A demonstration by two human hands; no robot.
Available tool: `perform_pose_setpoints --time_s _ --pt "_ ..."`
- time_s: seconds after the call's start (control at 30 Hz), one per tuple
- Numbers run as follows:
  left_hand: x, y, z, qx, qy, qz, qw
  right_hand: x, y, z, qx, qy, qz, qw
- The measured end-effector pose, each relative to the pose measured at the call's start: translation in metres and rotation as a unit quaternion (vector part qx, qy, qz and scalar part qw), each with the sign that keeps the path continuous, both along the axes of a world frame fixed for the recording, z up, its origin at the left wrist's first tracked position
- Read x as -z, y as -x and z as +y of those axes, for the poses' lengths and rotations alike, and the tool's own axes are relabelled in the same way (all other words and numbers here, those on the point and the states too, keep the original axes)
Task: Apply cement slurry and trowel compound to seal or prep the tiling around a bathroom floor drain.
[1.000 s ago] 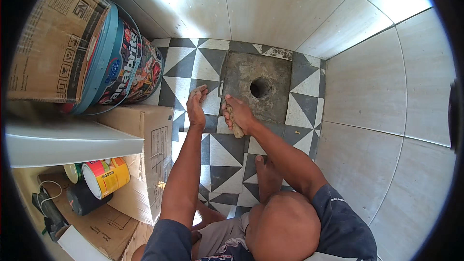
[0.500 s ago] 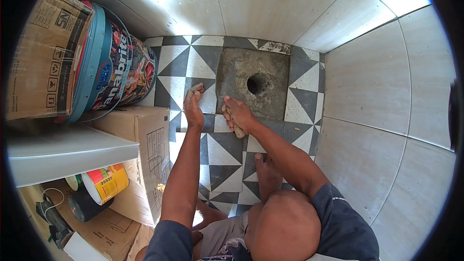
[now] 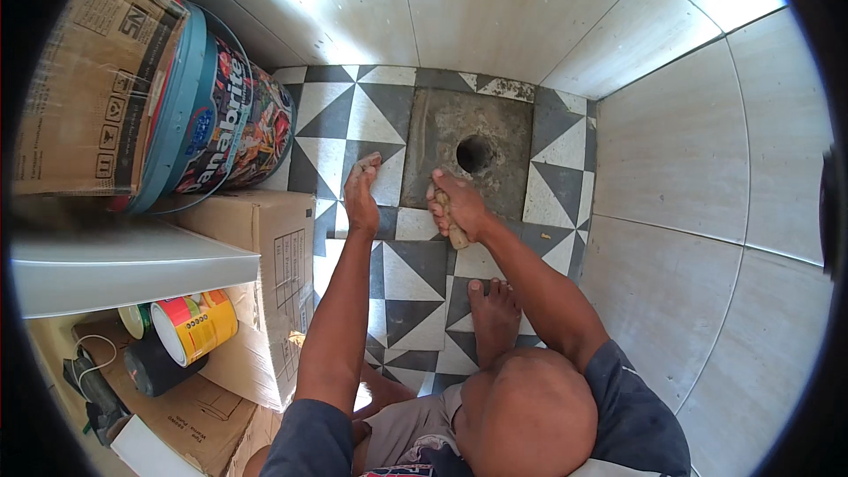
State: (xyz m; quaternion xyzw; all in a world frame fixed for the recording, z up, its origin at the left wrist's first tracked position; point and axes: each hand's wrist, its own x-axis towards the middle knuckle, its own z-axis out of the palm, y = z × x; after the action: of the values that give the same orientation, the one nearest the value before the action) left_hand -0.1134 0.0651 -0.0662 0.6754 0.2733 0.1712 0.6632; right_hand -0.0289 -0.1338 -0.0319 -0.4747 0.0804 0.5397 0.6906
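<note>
My right hand (image 3: pixel 461 203) is wrapped round the wooden handle (image 3: pixel 458 237) of a tool. The butt of the handle sticks out below the fist, and the tool's working end is hidden. The fist is over the lower left part of a rough grey cement square (image 3: pixel 428 124) set in the floor. A dark round hole (image 3: pixel 474 153) opens in that square, just beyond the fist. My left hand (image 3: pixel 361 194) is empty, fingers stretched out and greyish at the tips, over the patterned tiles (image 3: pixel 374 115) left of the square.
On the left, a large paint bucket (image 3: pixel 240 115) lies tilted beside a cardboard box (image 3: pixel 84 97). Nearer are another carton (image 3: pixel 284 274), a white panel (image 3: pixel 141 274) and a yellow-red can (image 3: pixel 208 329). Tiled walls (image 3: pixel 667 141) bound the right and far sides. A bare foot (image 3: pixel 495 314) rests on the floor.
My right fist with the wooden handle has moved a little to the right over the cement square. My left hand has barely moved relative to the floor; the whole view has shifted slightly.
</note>
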Motion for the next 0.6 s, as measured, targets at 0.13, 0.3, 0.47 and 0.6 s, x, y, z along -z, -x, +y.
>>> perform_pose_setpoints --time_s 0.13,0.3,0.47,0.6 --pt "0.002 0.002 0.003 -0.009 -0.006 0.009 1.000 0.005 0.000 0.017 -0.024 -0.034 0.035 0.999" --pt "-0.005 -0.001 -0.002 -0.007 -0.010 0.026 1.000 0.012 0.003 0.013 -0.012 -0.044 0.062 0.997" --pt "-0.002 0.000 0.002 0.005 -0.035 0.027 0.999 0.001 -0.020 0.014 0.004 -0.050 0.113 0.992" --pt "-0.003 -0.001 0.002 0.004 -0.018 0.012 1.000 -0.012 -0.018 0.008 -0.030 -0.073 0.191 0.978"
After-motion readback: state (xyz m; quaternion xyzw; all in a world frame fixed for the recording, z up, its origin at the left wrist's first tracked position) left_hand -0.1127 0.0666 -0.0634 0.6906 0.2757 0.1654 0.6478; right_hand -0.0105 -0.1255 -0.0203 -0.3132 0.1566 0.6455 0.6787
